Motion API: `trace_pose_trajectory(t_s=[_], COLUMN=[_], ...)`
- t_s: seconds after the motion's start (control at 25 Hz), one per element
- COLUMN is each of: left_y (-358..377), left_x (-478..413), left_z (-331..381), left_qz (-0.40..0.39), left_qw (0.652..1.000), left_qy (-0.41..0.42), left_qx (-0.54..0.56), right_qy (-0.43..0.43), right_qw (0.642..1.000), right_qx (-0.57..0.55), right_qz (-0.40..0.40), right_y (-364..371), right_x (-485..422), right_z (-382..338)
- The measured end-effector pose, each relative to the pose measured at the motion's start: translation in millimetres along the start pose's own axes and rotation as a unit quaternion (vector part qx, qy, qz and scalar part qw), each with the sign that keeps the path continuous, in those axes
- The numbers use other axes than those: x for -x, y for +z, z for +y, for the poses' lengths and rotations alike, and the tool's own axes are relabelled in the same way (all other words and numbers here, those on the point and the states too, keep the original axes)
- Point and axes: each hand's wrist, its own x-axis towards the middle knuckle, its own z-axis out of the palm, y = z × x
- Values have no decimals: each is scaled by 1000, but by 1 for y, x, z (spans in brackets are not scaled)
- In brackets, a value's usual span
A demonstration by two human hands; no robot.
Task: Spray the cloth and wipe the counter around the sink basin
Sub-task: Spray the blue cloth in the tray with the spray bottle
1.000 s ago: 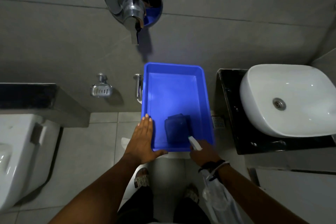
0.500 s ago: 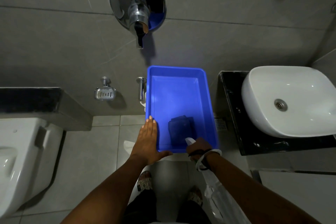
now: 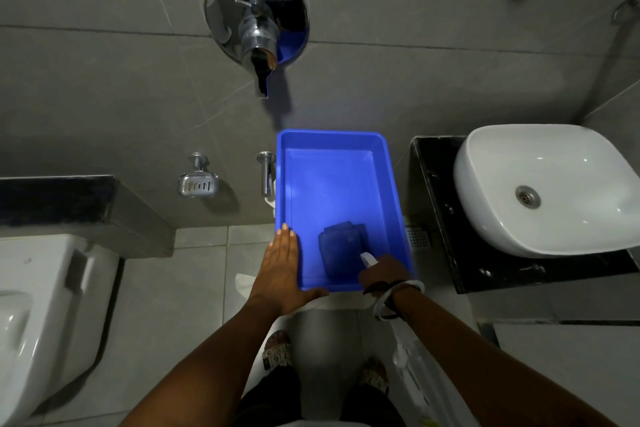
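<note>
A blue plastic tray [image 3: 329,184] is in front of me, and a dark blue folded cloth [image 3: 341,248] lies in its near part. My left hand [image 3: 280,267] lies flat along the tray's near left rim, thumb along the near edge, holding it. My right hand [image 3: 381,272] is closed on a spray bottle [image 3: 366,258] at the tray's near right corner. The white nozzle points at the cloth, and the clear body runs back under my forearm. The white sink basin [image 3: 554,184] sits on a black counter [image 3: 433,204] to the right.
A chrome wall mixer [image 3: 256,21] juts from the grey tiled wall above the tray. A soap dish [image 3: 197,184] and a small tap [image 3: 266,172] are mounted left of it. A white toilet [image 3: 34,305] stands at the far left. My sandalled feet are on the floor below.
My right hand has moved the spray bottle forward over the tray's near right corner, bringing the nozzle closer to the cloth. My left hand stays on the tray.
</note>
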Motion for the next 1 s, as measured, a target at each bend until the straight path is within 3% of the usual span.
trace_pose_trajectory(t_s=[0.08,0.24,0.36,0.48,0.68,1.0], left_y=[-1,-2,-1,-1,-2,-1], left_x=[0,0,0,1,0,-5], left_z=[1,1,1,0,-1,1], left_qz=[-4,-2,2,4,9,-8], left_qw=[1000,1000,1000,1000,1000,1000], left_qy=[1,2,10,13,18,-1], left_qx=[3,10,10,-1,7,12], right_qy=[-32,-158,-300,-373,-391,-355], right_qw=[999,976,920,872,835,853], right_qx=[-25,-123,-221,-277,-325,-328], right_qz=[-8,81,120,157,208,197], right_y=[-21,-78,-130,-161,-136,-94], right_x=[11,56,83,77,3,-63], right_z=[-5,-30,-71,-120,-164,-196])
